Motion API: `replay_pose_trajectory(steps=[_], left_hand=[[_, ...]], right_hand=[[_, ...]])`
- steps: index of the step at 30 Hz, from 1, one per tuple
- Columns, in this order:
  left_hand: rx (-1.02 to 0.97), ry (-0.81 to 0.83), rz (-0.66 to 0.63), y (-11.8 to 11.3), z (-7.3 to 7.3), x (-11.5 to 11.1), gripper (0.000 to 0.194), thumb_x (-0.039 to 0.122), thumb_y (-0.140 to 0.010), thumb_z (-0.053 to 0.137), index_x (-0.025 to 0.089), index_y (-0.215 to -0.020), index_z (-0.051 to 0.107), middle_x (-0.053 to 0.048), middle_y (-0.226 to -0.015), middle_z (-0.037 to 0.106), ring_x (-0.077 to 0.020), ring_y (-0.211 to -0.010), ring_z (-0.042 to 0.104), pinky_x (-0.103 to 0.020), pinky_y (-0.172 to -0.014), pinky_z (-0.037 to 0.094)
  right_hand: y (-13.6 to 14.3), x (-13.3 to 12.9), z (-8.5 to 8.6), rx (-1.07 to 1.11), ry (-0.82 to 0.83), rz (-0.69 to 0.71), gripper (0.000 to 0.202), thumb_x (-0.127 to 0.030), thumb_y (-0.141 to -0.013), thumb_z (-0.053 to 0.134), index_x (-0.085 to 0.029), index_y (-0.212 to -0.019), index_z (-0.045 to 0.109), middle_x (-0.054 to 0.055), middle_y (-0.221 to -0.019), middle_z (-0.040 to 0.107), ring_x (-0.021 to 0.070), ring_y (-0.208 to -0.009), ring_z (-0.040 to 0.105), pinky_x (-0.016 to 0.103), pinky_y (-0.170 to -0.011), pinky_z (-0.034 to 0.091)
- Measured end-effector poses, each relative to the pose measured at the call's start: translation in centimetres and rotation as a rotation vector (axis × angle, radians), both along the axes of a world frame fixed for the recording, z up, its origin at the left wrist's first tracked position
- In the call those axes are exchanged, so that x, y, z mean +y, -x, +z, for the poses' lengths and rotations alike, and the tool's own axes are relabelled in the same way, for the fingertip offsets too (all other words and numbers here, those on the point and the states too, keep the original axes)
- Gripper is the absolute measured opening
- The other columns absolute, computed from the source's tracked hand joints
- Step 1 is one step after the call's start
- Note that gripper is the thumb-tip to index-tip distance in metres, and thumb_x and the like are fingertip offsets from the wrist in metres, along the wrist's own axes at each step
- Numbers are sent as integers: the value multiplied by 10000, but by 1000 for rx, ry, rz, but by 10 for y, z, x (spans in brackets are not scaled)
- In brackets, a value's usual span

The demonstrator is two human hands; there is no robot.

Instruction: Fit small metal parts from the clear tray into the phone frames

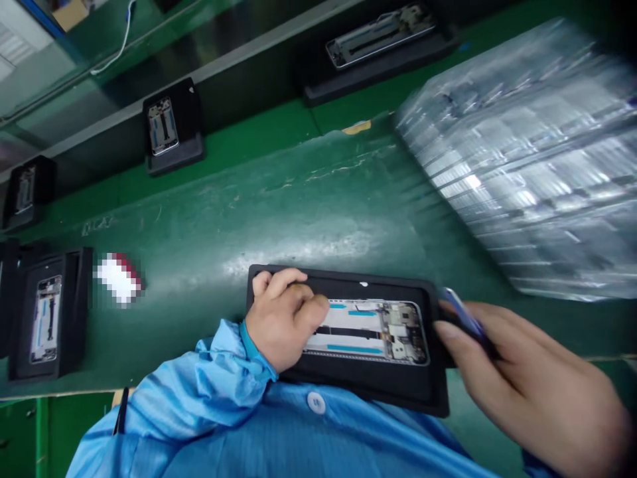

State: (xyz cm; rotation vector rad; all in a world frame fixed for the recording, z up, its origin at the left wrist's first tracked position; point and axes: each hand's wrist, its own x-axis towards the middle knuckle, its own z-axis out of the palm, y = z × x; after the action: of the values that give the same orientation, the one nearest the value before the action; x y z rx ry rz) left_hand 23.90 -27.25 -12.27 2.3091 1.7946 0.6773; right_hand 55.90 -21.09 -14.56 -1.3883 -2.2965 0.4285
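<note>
A black foam tray [363, 392] lies at the table's near edge, against my blue smock. Inside it is an opened phone [368, 332], its circuit board at the right and blue strips along its body. My left hand [286, 325] rests over the phone's left end with curled fingers, and hides that end. Whatever lies under those fingers is out of sight. At the tray's right side my right hand [537, 385] pinches a thin dark piece with a shiny violet edge [465, 315] between thumb and fingers. Its kind is unclear.
Stacked clear plastic trays [537, 159] fill the right side. Along the back ledge stand black trays with opened phones [162, 126], and another tray [74, 318] is at the left. A pixelated white-and-red item [118, 279] lies on the green table [199, 292].
</note>
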Motion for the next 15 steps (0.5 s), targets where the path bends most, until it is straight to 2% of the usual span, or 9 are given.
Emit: replay_pose_trajectory(steps=[3,5,7,11,13,15], left_hand=[[-45,-12,37,-3,5,-2,272,174,-1096,608,270,-928,799,16,-987,848,-216,-1243,698,-427,-1074,368],[-80,-35,47,-4,6,-3,299,159,-1106,582,265,-907,779,25,-973,849,-206,-1231,706,-421,-1075,373],[-69,-83,42,-5,5,-5,270,152,-1112,581,267,-979,785,12,-1016,856,-225,-1271,696,-434,-1070,375],[61,-100,44,-5,0,-5,200,172,-1100,617,264,-1167,781,-38,-1130,863,-278,-1374,658,-461,-1054,377],[59,-130,42,-5,2,-5,247,130,-1091,578,270,-1138,776,-26,-1084,864,-253,-1329,683,-445,-1037,378],[4,-195,50,-7,7,-7,270,91,-1083,553,263,-1039,756,-8,-1035,864,-221,-1252,717,-429,-1017,374]], right_hand=[[6,4,1,-35,32,23,540,-741,-1084,547,-279,-1291,735,28,-980,837,244,-701,785,375,-570,575],[8,6,2,-9,26,25,494,-705,-1102,537,-283,-1251,747,10,-944,840,222,-628,756,356,-541,562],[10,5,1,-6,-5,12,436,-638,-1124,527,-276,-1221,750,16,-932,838,225,-622,750,355,-555,568],[17,-10,-5,-4,-110,-41,356,-515,-1140,540,-256,-1294,729,62,-1034,842,269,-804,813,374,-673,616],[22,-19,-7,36,-162,-66,308,-412,-1128,596,-271,-1377,711,71,-1122,839,273,-910,828,377,-800,643],[22,-23,-8,99,-212,-75,387,-304,-1090,666,-304,-1477,679,77,-1175,826,270,-968,826,381,-907,649]])
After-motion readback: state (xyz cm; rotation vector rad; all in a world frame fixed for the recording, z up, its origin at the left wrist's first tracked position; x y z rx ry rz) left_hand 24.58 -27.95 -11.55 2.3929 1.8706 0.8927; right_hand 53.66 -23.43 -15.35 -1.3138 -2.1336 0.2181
